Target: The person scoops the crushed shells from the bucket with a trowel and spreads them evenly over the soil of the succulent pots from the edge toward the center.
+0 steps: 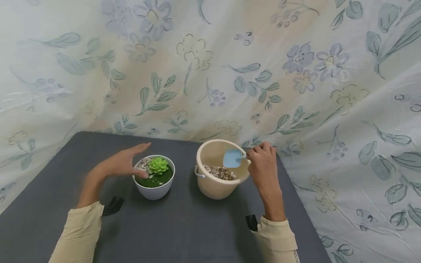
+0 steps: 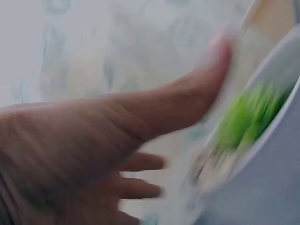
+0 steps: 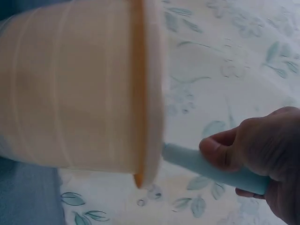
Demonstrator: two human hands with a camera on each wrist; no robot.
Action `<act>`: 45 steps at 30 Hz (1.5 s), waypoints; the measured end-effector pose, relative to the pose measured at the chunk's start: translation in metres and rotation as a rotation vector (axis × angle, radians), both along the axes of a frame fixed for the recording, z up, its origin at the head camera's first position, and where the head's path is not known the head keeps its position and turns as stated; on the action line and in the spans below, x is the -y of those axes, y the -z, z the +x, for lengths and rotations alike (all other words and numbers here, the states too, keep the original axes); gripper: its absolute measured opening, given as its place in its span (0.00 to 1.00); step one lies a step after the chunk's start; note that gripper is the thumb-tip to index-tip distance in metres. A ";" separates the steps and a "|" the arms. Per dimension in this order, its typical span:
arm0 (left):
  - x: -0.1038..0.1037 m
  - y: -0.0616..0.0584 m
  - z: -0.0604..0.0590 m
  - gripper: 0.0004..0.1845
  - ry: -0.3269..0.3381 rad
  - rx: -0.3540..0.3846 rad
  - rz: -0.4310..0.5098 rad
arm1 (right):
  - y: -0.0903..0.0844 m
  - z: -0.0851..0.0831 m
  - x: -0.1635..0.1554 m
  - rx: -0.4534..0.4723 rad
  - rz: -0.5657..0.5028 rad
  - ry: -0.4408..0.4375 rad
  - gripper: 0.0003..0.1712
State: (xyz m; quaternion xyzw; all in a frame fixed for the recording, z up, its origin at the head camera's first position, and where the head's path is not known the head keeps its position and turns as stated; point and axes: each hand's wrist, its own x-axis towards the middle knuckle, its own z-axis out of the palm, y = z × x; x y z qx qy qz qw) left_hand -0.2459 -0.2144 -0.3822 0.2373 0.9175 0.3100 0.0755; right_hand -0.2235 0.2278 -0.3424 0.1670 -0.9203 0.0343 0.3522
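My right hand (image 1: 264, 165) grips the handle (image 3: 215, 171) of a small light blue toy shovel. The shovel's blade (image 1: 232, 158) is inside the mouth of a cream bucket (image 1: 215, 190), above the brown and white pebbles (image 1: 221, 172) at its bottom. My left hand (image 1: 120, 161) hovers at the left side of a white ribbed pot (image 1: 154, 193), thumb and fingers spread apart and holding nothing. In the pot, a bright green succulent (image 1: 159, 165) stands on dark green moss, with pale pebbles (image 1: 144, 165) along the left edge.
Both containers stand on a dark grey table (image 1: 184, 226), the pot left of the bucket. A light blue handle (image 1: 199, 173) hangs at the bucket's left side. Behind and to the right, a floral curtain (image 1: 210, 73) borders the table.
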 end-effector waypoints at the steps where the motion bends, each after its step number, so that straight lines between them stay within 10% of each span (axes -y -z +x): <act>1: -0.010 -0.003 0.003 0.61 -0.032 -0.037 0.014 | 0.002 -0.004 0.001 0.020 0.028 0.005 0.04; 5: -0.061 -0.013 0.012 0.52 -0.090 -0.153 0.103 | 0.009 -0.019 0.010 0.047 0.173 0.026 0.15; 12: -0.138 -0.007 0.016 0.45 0.000 -0.204 0.178 | 0.020 -0.035 0.032 0.089 0.368 0.005 0.26; 21: -0.165 0.006 0.018 0.40 0.027 -0.222 0.107 | 0.025 -0.042 0.052 0.060 0.592 -0.043 0.14; 37: -0.160 0.010 0.014 0.39 0.031 -0.230 0.143 | 0.037 -0.052 0.046 0.403 0.295 0.087 0.22; 45: -0.165 0.012 0.010 0.38 0.050 -0.242 0.153 | 0.041 -0.048 0.048 0.390 0.156 0.178 0.22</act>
